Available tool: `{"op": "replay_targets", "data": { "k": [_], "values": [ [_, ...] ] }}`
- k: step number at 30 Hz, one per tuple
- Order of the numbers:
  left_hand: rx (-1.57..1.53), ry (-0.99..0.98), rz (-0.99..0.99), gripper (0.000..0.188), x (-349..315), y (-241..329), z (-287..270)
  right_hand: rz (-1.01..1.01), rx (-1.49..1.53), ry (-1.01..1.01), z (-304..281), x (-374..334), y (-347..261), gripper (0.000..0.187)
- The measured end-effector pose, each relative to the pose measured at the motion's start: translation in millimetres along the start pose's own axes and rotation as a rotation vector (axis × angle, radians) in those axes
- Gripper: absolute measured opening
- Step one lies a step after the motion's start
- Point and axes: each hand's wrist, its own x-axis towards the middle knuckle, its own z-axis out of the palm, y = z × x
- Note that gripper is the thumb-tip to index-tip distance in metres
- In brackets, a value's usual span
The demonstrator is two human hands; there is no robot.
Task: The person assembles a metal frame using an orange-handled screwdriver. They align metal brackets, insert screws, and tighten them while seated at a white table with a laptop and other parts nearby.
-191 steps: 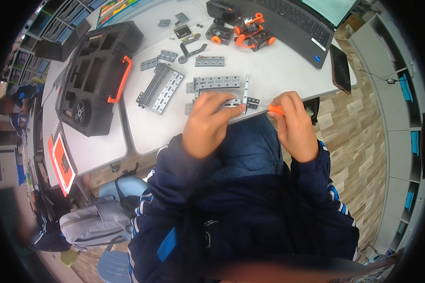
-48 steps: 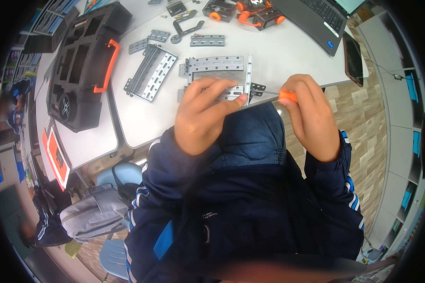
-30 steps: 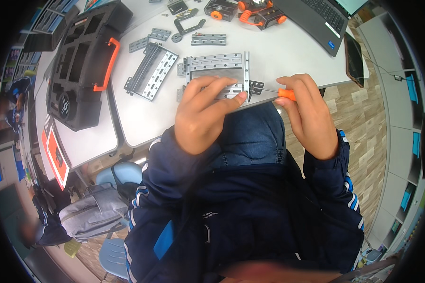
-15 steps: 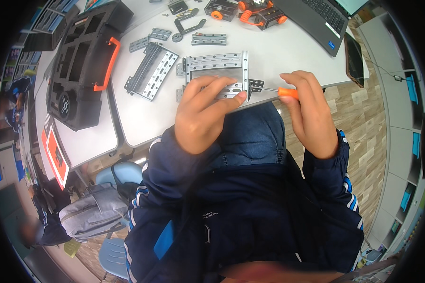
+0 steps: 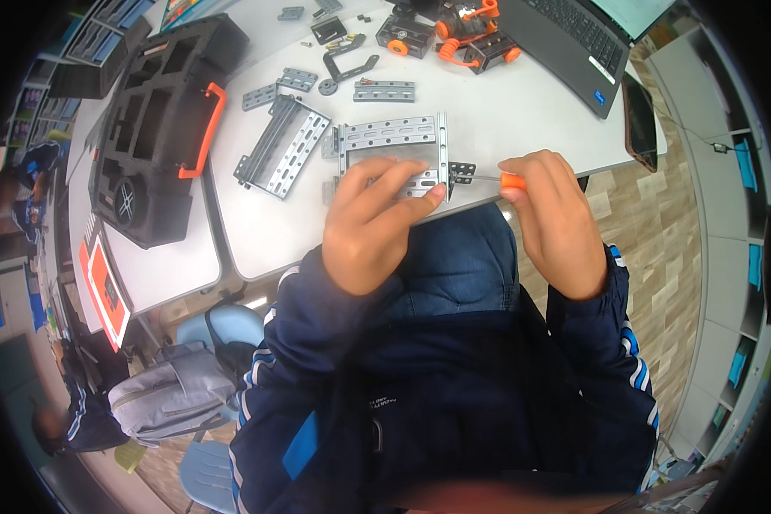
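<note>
A grey metal frame of perforated beams (image 5: 390,131) lies at the table's front edge. My left hand (image 5: 370,214) is closed on its near beam, thumb pressed by the right-hand crossbar (image 5: 443,154). A small black perforated bracket (image 5: 463,173) sticks out to the right of that crossbar. My right hand (image 5: 557,214) pinches the orange handle of a screwdriver (image 5: 512,182) between thumb and fingers. Its thin shaft points left, level, with the tip at the bracket. The exact contact of the tip is too small to make out.
A second grey metal frame (image 5: 283,147) lies to the left, beyond it a black case (image 5: 150,128) with an orange handle. Loose grey beams (image 5: 384,91) and a black angled arm (image 5: 349,64) lie farther back. A laptop (image 5: 565,51) and phone (image 5: 640,120) are at right.
My right fingers have shifted around the screwdriver handle and now cover more of it. The whole view has moved slightly; my left hand keeps its hold on the frame.
</note>
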Motion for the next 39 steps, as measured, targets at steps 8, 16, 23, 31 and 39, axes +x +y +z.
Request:
{"op": "replay_targets", "data": {
  "k": [8,16,23,31,39],
  "values": [
    [-0.027,-0.003,0.064,0.045,-3.6,-6.3,4.3,-0.013,-0.057,-0.029,-1.8,2.7,4.2,0.016],
    [0.004,-0.006,-0.017,0.037,-1.3,-0.9,1.2,0.048,-0.002,-0.067,0.7,2.9,1.5,0.015],
    [-0.004,-0.006,-0.013,0.036,0.2,0.9,2.1,0.036,-0.09,-0.101,-4.1,3.5,-1.0,0.012],
    [0.013,-0.01,-0.005,0.034,-1.2,-0.5,1.6,0.073,0.031,-0.09,-4.9,1.7,-0.6,0.01],
    [0.021,-0.004,0.016,0.034,-1.2,-1.0,2.8,-0.024,-0.045,0.037,0.1,2.7,-0.8,0.013]
  ]
}}
